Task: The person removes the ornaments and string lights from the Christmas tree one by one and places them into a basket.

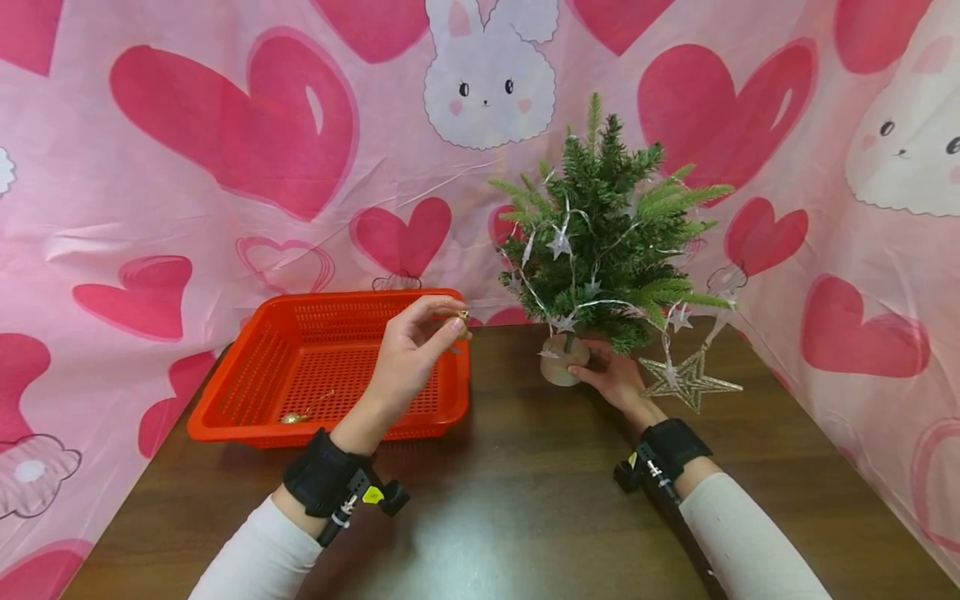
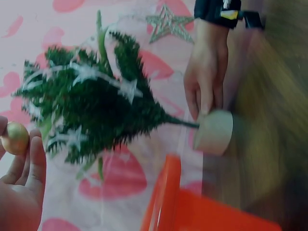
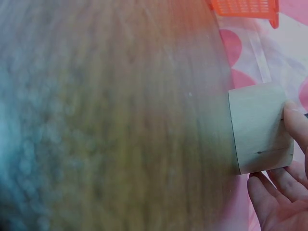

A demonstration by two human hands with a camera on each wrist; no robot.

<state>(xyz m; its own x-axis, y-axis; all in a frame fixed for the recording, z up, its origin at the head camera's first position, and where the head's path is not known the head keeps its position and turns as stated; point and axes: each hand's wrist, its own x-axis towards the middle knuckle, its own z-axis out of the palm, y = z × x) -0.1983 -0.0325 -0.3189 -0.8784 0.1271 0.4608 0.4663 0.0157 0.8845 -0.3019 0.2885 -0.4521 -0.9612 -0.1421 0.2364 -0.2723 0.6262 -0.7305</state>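
Observation:
A small artificial Christmas tree point(image 1: 611, 225) stands on its round wooden base point(image 1: 558, 367) at the table's back right. Star-shaped string lights point(image 1: 561, 242) loop over its branches, and a glittery gold star point(image 1: 692, 382) hangs low on the right. My right hand point(image 1: 611, 379) grips the base, thumb and fingers around its side point(image 3: 262, 127). Above the right part of the orange basket point(image 1: 352, 367), my left hand point(image 1: 408, 354) pinches a small gold ball ornament point(image 2: 16, 138). In the head view the fingers mostly hide that ball. Inside the basket lies another gold ornament point(image 1: 292, 417).
The basket stands on the left of the brown wooden table point(image 1: 525, 492). Behind and beside the table hangs a pink cloth point(image 1: 397, 167) with hearts and rabbits. A strand of the lights droops from the tree's right side near my right wrist.

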